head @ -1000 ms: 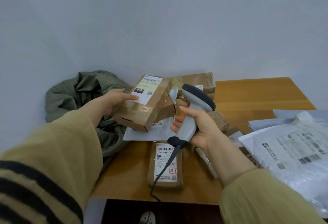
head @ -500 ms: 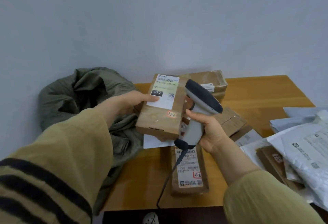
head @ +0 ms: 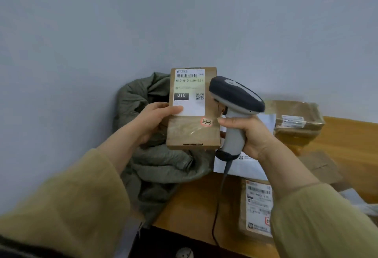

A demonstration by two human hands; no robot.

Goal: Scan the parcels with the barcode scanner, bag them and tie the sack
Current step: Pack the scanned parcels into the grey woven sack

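Note:
My left hand point(head: 152, 121) grips a brown cardboard parcel point(head: 193, 131) by its left edge, thumb on the white label. The parcel stands upright with its barcode label facing me, raised above the olive green sack point(head: 163, 167). My right hand point(head: 248, 133) holds the grey barcode scanner point(head: 235, 102) by its handle, just right of the parcel, with its dark head pointing up and left. The scanner's cable hangs down over the table's front edge.
The sack lies crumpled against the wall at the left end of the wooden table point(head: 347, 135). A taped brown parcel point(head: 296, 120) sits at the back right, a labelled parcel point(head: 257, 208) near the front edge, and a white envelope point(head: 243, 165) under the scanner.
My left hand has lifted the parcel off the pile and turned it upright over the sack. The scanner rose beside it, and my view swung left.

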